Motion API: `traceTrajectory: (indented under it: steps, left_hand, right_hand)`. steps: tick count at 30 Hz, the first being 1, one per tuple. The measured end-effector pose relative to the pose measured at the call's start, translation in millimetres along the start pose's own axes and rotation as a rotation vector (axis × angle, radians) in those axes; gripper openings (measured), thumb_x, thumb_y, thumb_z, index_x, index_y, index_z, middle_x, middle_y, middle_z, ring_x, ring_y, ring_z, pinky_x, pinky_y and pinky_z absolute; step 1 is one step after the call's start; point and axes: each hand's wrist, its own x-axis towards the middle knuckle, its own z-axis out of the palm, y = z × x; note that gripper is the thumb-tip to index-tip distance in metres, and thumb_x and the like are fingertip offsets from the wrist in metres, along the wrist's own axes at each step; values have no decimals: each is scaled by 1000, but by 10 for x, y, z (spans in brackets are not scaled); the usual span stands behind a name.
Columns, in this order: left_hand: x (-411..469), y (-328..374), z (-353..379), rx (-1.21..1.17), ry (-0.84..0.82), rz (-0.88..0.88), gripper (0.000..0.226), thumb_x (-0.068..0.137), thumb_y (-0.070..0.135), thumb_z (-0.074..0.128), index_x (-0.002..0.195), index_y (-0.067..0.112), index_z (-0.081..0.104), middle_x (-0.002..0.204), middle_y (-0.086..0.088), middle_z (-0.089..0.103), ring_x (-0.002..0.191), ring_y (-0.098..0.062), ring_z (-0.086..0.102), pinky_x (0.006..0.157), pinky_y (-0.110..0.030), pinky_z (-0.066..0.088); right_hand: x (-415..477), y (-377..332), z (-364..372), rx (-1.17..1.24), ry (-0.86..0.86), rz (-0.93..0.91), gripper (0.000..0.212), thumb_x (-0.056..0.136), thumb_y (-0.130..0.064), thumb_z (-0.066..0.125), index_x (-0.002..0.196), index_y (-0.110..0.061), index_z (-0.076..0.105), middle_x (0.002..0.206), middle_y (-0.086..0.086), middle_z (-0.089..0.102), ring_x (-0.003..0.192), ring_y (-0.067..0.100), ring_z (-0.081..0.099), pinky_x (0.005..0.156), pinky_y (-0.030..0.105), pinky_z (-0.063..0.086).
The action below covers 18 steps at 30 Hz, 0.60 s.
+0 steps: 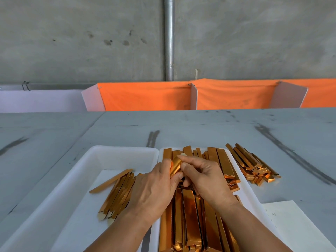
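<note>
Starting at the left of the grey worktop (200,128), a white left tray (72,179) lies with one long side against the neighbouring tray. A white paper liner (85,215) covers its floor. On the liner rests a bundle of narrow folded strips (118,191) in gold foil, laid roughly parallel, with one strip angled across the far end.

The left hand (156,186) reaches over the seam between the two trays. Its fingers are curled round the lower end of a single gold strip (175,167), gripping it. The gold strip is held clear of the stock below, above the far half of the right tray, and is tilted with its upper end pointing away from the person. The right hand (205,177) pinches that upper end between thumb and forefinger; its remaining fingers are curled beneath.

The right tray (249,190), also white, is filled with wider flat strips (192,215) of the same gold foil, running lengthwise under both hands.

Just beside the right tray's far corner, a loose pile (252,166) of folded gold strips lies directly on the worktop. Nearer the person, at the far right, a white paper sheet (294,224) lies flat on the worktop, with its edge close to the right tray.
</note>
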Motion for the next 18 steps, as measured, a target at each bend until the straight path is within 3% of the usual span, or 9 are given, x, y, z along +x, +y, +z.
traceTrajectory:
  steps: [5, 13, 18]
  left_hand:
    - [1, 1, 3, 6, 5, -5, 48, 84, 69, 2, 105, 33, 26, 76, 14, 38, 50, -3, 38, 44, -14, 20]
    - [-1, -3, 2, 6, -6, 2, 45, 90, 65, 11, 110, 30, 31, 80, 14, 44, 58, -6, 47, 46, -14, 23]
    - [-5, 7, -10, -9, -8, 25, 50, 84, 69, 3, 109, 33, 27, 83, 15, 44, 61, -6, 46, 47, -14, 22]
  right_hand:
    - [-3, 2, 7, -13, 4, -1, 30, 98, -11, 59, 108, -39, 67, 58, -12, 66, 47, 0, 56, 47, 8, 42]
    - [11, 35, 5, -60, 15, -12, 28, 98, -13, 59, 107, -38, 68, 60, -13, 67, 47, 3, 57, 47, 9, 43]
    - [33, 20, -26, 45, 65, 40, 27, 103, -21, 48, 116, -37, 65, 53, 7, 62, 37, 10, 50, 39, 21, 42]
